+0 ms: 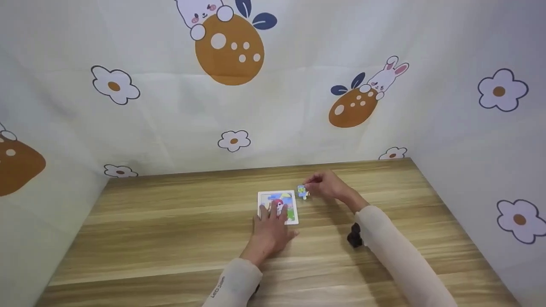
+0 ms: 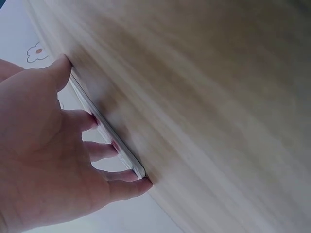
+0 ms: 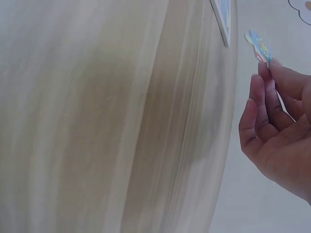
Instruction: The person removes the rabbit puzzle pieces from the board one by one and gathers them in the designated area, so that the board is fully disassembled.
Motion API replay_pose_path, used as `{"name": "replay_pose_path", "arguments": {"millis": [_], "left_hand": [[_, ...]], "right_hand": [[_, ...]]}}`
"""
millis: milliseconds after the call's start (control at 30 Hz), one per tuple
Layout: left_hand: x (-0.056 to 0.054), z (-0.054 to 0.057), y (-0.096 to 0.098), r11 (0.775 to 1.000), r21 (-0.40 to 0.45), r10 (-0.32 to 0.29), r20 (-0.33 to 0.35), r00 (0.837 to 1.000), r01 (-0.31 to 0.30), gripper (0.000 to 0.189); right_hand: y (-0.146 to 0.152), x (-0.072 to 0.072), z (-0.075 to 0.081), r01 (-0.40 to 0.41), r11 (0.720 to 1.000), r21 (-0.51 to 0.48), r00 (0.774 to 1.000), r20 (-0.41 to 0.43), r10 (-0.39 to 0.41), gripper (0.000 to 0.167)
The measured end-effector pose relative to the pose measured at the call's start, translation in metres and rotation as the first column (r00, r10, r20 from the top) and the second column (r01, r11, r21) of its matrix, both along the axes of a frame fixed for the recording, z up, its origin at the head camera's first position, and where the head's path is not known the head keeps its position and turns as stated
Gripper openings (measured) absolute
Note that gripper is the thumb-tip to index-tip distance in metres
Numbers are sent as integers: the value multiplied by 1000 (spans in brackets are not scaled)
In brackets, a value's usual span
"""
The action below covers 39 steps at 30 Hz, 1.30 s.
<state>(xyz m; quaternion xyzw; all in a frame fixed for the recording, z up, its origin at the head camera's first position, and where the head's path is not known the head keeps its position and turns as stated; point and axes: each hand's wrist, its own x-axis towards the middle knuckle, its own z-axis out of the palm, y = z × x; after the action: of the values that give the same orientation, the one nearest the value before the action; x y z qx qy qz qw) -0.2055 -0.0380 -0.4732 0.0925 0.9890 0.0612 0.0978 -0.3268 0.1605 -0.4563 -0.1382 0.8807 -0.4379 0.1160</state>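
Note:
A small white-framed jigsaw puzzle (image 1: 264,198) with a colourful cartoon picture lies on the wooden table. Spread over its lower part is my left hand (image 1: 271,232), the fingers fairly straight and resting on the picture. In the left wrist view the board's edge (image 2: 116,137) runs beneath those fingers. To the right of the frame, my right hand (image 1: 327,185) pinches a puzzle piece (image 1: 302,191) between thumb and index finger. That piece (image 3: 261,44), blue with yellow marks, is held above the table and apart from the board.
The wood-grain table (image 1: 170,238) extends widely on both sides of the puzzle. Behind and beside it hangs a pale curtain (image 1: 170,106) printed with flowers and rabbits. A black object (image 1: 354,236) sits by the right sleeve.

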Motion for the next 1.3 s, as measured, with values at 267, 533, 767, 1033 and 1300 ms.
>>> {"name": "replay_pose_path", "arguments": {"millis": [267,533,767,1033,1300], "left_hand": [[0,-1,0,1000,-12,-8,0,1000,8,79],[1,2,0,999,33,3,30,1000,-4,79],[0,4,-2,992,124,14,52,999,-21,74],[0,3,-2,987,159,10,25,1000,-14,73],[1,4,-1,992,128,10,21,1000,-13,73]], "right_hand": [[8,0,-10,22,1000,15,1000,11,-22,13],[4,1,-22,65,995,74,998,-5,-64,10],[3,1,-25,64,992,105,998,-28,-61,11],[3,1,-21,55,991,121,998,-19,-53,15],[-5,-2,-11,66,990,123,998,-6,-66,20]]}}
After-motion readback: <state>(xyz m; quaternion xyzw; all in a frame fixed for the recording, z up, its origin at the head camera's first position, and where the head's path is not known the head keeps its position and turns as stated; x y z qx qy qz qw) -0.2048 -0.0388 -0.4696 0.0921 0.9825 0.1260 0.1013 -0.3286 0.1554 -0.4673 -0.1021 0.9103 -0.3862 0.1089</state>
